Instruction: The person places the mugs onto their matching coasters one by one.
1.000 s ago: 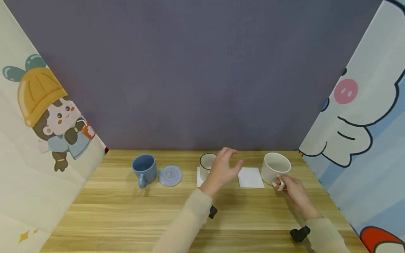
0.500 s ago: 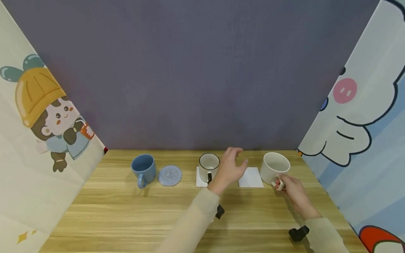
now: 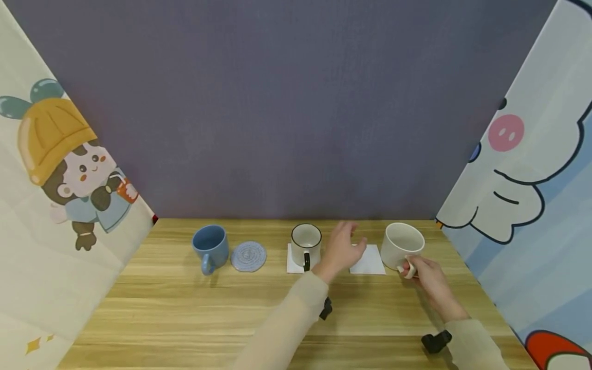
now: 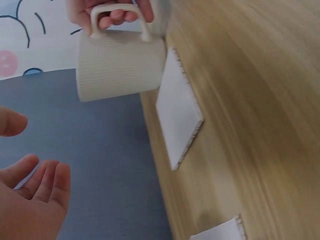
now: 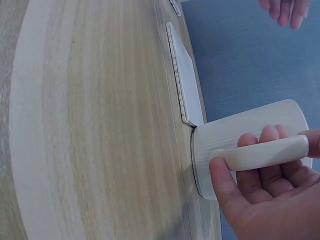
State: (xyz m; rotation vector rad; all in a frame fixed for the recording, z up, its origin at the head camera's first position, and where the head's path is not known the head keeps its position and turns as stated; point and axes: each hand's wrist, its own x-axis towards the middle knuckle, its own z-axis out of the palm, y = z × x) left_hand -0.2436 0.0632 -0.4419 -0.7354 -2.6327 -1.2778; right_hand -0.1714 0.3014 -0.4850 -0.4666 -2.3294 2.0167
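A ribbed cream mug point(image 3: 401, 245) stands upright at the right of the table. My right hand point(image 3: 431, 282) grips its handle point(image 5: 265, 153), fingers through the loop. Just left of that mug lies a square white coaster point(image 3: 368, 260), its edge right by the mug's base. My left hand point(image 3: 341, 249) holds nothing; its fingers are relaxed and spread from the thumb, above the table between the coaster and a black-rimmed white mug point(image 3: 306, 244). In the left wrist view the thumb and fingertips of that hand show apart, with the cream mug beyond them.
The black-rimmed mug sits on another white coaster point(image 3: 293, 263), handle toward me. Farther left are a round blue woven coaster point(image 3: 248, 256) and a blue mug point(image 3: 210, 247). A grey panel point(image 3: 296, 128) rises behind the wooden table point(image 3: 185, 318); printed cloths flank both sides.
My left hand has moved right, away from the black-rimmed mug and toward the bare square coaster, uncovering that mug's handle. My right hand and the cream mug have stayed in place.
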